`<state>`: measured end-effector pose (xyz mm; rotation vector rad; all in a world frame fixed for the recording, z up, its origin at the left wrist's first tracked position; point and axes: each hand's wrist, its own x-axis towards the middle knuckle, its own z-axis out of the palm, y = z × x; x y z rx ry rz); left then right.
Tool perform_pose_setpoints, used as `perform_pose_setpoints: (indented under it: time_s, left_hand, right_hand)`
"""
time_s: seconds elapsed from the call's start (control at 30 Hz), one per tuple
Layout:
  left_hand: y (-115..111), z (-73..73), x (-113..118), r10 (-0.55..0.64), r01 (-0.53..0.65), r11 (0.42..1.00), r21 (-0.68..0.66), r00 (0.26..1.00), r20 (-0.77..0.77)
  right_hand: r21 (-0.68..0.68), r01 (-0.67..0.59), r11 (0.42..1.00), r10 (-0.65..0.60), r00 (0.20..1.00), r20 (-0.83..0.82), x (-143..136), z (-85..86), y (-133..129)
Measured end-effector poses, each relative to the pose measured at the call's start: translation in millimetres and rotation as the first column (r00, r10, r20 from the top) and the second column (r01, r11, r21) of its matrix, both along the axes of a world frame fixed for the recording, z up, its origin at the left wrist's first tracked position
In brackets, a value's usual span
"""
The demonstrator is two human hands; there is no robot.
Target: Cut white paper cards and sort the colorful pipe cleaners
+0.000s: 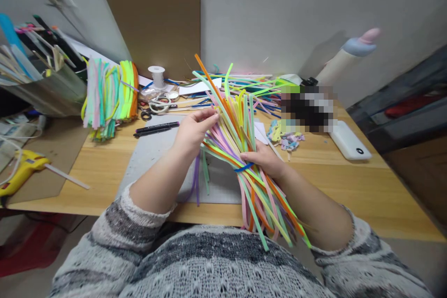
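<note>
Both hands on a slanting bundle of fuzzy stems!

Here we are above the desk (349,177), and the bundle (237,135) is up in front of us, long axis running from far left down to near right. The upper ends fan toward the wall (265,14), one orange stem poking highest; the lower ends splay toward our sweater, past the desk's front edge. Our right hand (267,160) has its fingers curled round the middle, by the blue band (243,167). Our left hand (199,125) has its fingertips drawn together at the upper left side; whether they pinch a stem, we can't tell.

Around it, the bundle and our forearms hide parts of the grey board (153,158). Behind lie loose stems (244,79) and a white spool (157,77); leftward, pens (157,128), a second bundle (110,95) and a yellow glue gun (26,170). On the right, we've got clippings (286,137) and a white device (351,142).

Pale wood underneath, a brown panel (164,28) leaning on the grey wall, dark shelves (408,98) far right.
</note>
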<state>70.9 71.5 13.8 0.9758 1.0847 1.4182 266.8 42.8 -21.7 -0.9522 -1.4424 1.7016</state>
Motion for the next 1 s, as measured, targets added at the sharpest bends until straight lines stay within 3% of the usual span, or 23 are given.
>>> perform_pose_setpoints:
  time_s: [0.2, 0.27, 0.37, 0.67, 1.0]
  left_hand:
    - [1.2, 6.8, -8.6, -0.276, 0.292, 0.95, -0.107, 0.95, 0.144]
    - [1.1, 7.8, -10.0, -0.314, 0.332, 0.937, -0.11, 0.937, 0.156]
    - [1.6, 5.7, -9.5, -0.275, 0.298, 0.949, -0.108, 0.943, 0.187]
    - [-1.0, -7.2, -0.3, -0.012, 0.038, 0.994, -0.104, 0.969, 0.245]
    - [-0.7, -11.9, 0.7, -0.035, 0.047, 0.997, -0.058, 0.978, 0.205]
  right_hand:
    - [-0.017, -0.056, 0.998, 0.057, 0.996, 0.066, 0.2, 0.7, 0.7]
    - [-0.02, -0.06, 0.998, 0.061, 0.996, 0.07, 0.1, 1.1, 0.5]
    - [-0.051, -0.053, 0.997, 0.054, 0.998, 0.026, -1.0, 2.4, -1.1]
    - [-0.229, -0.031, 0.973, 0.009, 0.995, -0.097, -5.9, 5.1, -3.0]
    - [-0.241, -0.032, 0.97, 0.009, 0.995, -0.097, -5.5, 5.5, -3.4]
